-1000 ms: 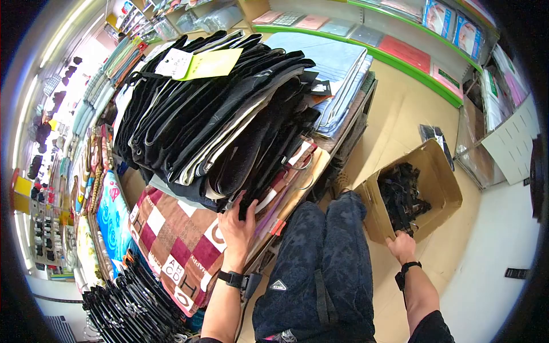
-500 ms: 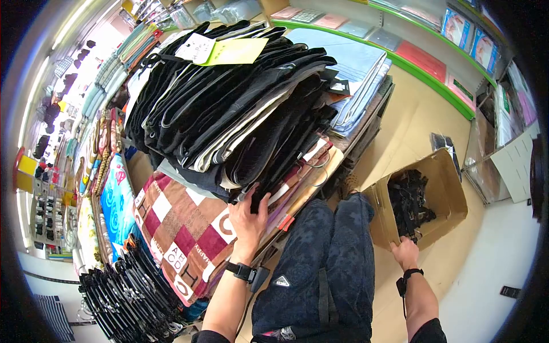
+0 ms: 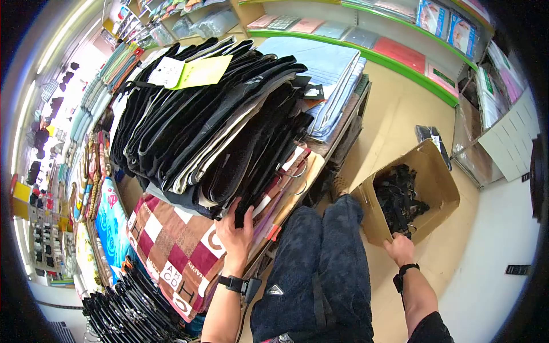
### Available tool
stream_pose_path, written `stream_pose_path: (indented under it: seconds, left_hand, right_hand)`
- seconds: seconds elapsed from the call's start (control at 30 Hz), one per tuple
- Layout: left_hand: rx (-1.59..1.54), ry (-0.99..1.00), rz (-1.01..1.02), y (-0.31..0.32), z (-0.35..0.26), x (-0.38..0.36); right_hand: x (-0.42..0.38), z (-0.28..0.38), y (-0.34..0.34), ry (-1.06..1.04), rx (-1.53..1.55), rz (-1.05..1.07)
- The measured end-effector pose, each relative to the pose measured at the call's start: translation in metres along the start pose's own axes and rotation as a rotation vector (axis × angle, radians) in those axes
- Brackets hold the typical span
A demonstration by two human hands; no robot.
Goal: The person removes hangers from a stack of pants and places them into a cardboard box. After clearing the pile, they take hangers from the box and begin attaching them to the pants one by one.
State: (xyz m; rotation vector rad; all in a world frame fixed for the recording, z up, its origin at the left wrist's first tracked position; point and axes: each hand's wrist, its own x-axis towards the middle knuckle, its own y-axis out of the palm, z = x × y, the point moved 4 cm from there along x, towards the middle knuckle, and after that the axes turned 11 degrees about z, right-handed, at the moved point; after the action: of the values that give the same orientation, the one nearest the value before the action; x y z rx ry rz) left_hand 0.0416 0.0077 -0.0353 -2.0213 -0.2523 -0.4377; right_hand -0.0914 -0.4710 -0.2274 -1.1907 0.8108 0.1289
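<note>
My left hand [image 3: 233, 237] is at the lower edge of a tall stack of folded black garments [image 3: 211, 126], thumb and fingers closed around black cloth at its end. Beneath the stack lies a brown, maroon and white checked blanket [image 3: 171, 243] with printed letters. My right hand [image 3: 400, 250] grips the near corner of an open cardboard box [image 3: 440, 200] on the floor. A tangle of black items, perhaps hangers [image 3: 400, 197], lies inside, close to my fingertips; the tips are partly hidden. White and yellow paper notes [image 3: 200, 71] rest on the stack.
Light blue folded cloth [image 3: 320, 63] lies behind the stack. Black hangers [image 3: 128, 303] crowd the lower left. A green-edged shelf [image 3: 389, 68] with packaged goods runs along the back. A white panel [image 3: 486, 286] stands at the right; a dark package [image 3: 432, 140] lies behind the box.
My view has shifted, so the stack's top appears lower and farther left. Both hands keep their places at the stack and the box.
</note>
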Motion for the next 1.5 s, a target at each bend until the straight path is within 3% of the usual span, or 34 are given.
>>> stream_pose_path:
  seconds: [0.6,0.67,0.8,1.13,1.2,1.3,1.4,1.47,1.5]
  left_hand:
    - [-0.150,-0.069,0.022,0.004,-0.011,0.002]
    - [-0.154,-0.080,0.011,0.005,-0.012,0.001]
    - [0.002,-0.015,-0.044,0.011,-0.007,-0.003]
    - [-0.070,-0.031,-0.032,0.011,-0.001,-0.005]
    - [-0.154,-0.110,0.016,0.014,0.009,-0.006]
    - [-0.061,-0.072,0.012,0.015,0.009,-0.008]
    - [-0.029,-0.020,-0.034,0.011,0.002,-0.002]
    - [-0.015,0.006,-0.048,0.006,-0.006,0.000]
    - [-0.019,-0.008,-0.057,0.006,-0.004,0.000]
  right_hand:
    - [0.005,-0.011,0.011,-0.027,0.015,-0.057]
    - [0.007,-0.012,0.014,-0.070,0.011,-0.142]
    - [0.006,-0.012,0.010,-0.070,0.028,-0.116]
    - [0.004,-0.008,0.006,-0.016,0.021,-0.059]
    - [0.003,-0.005,0.005,-0.026,0.040,-0.066]
    - [0.008,-0.010,0.009,-0.041,0.027,-0.083]
    - [0.017,-0.014,0.015,-0.040,-0.005,-0.041]
    - [0.023,-0.013,0.013,-0.044,-0.023,0.155]
    - [0.028,-0.013,0.004,-0.048,-0.039,0.151]
